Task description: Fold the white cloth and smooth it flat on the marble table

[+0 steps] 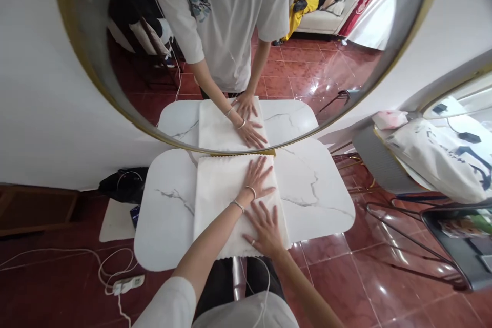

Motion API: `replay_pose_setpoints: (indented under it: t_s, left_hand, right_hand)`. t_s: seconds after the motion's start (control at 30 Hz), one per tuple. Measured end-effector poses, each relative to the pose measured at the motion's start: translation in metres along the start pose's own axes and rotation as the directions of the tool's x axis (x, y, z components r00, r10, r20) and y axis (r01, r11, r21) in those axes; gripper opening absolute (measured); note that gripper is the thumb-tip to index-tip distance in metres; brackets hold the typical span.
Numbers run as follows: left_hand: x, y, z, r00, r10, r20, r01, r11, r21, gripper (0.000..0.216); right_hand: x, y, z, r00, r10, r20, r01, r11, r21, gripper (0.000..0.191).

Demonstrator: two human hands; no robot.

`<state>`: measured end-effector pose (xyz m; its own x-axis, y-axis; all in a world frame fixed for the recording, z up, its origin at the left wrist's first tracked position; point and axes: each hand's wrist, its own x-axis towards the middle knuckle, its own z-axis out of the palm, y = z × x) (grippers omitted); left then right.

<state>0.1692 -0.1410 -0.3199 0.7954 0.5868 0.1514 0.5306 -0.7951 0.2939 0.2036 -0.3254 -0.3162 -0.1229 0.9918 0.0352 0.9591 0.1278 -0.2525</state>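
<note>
While both hands lie flat on the white cloth (219,200), nothing is actually gripped. The left hand (258,177) rests on the part of the cloth nearer the round mirror (338,77), and the right hand (265,230) lies just behind it, farther from the mirror. All the fingers (255,165) are spread wide and press down without closing on anything. The cloth lies along the middle of the marble tabletop (319,195). Its far edge sits just below the mirror's rim and its near edge reaches the side of the tabletop farthest from the mirror.

From where I stand, the likeliest trouble is sliding. The marble looks slick, so a firm push from open palms could carry the whole cloth along instead of flattening it. A drag away from the mirror could pull that near edge over the side, and the rest might follow to the floor. Both hands bear on one side of the cloth, so uneven pressure could skew it or ruck up a ridge. The bracelets (239,206) on the left wrist might also catch the fabric.
</note>
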Motion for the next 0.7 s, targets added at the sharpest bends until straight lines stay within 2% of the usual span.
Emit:
replay_pose_setpoints:
  t_s: [0.1,0.2,0.3,0.37,0.47,0.53,0.6,0.7]
  left_hand:
    - [-0.012,-0.012,-0.005,0.998,-0.035,-0.045,0.034,0.999,-0.034,0.080]
    - [-0.031,-0.035,-0.017,0.997,-0.039,-0.066,0.036,0.998,-0.057,0.077]
    - [-0.059,-0.063,-0.035,0.999,-0.019,-0.051,0.015,0.997,-0.073,0.060]
    - [-0.083,-0.080,-0.049,0.995,-0.074,-0.071,0.069,0.995,-0.066,0.048]
    - [-0.116,-0.097,-0.062,0.957,-0.262,-0.121,0.260,0.965,-0.032,0.051]
    - [-0.127,-0.101,-0.063,0.942,-0.319,-0.103,0.319,0.948,-0.015,0.063]
    - [-0.129,-0.103,-0.061,0.948,-0.313,-0.065,0.313,0.950,-0.008,0.069]
    - [-0.131,-0.110,-0.059,0.938,-0.340,-0.062,0.340,0.940,0.000,0.067]
  right_hand:
    - [0.007,0.001,-0.004,0.998,-0.059,0.012,0.059,0.998,-0.020,0.073]
    - [0.015,-0.024,0.001,0.997,-0.078,0.028,0.079,0.997,-0.019,0.076]
    - [0.021,-0.050,0.010,0.999,-0.041,-0.011,0.041,0.999,-0.027,0.071]
    - [0.030,-0.056,0.014,0.996,0.021,-0.084,-0.023,0.999,-0.026,0.062]
    - [0.063,-0.048,0.015,0.971,0.102,-0.217,-0.109,0.994,-0.024,0.051]
    - [0.094,-0.037,0.014,0.954,0.138,-0.266,-0.156,0.987,-0.047,0.052]
    - [0.126,-0.029,0.014,0.953,0.159,-0.259,-0.185,0.979,-0.083,0.058]
    - [0.161,-0.030,0.016,0.976,0.109,-0.187,-0.134,0.983,-0.127,0.062]
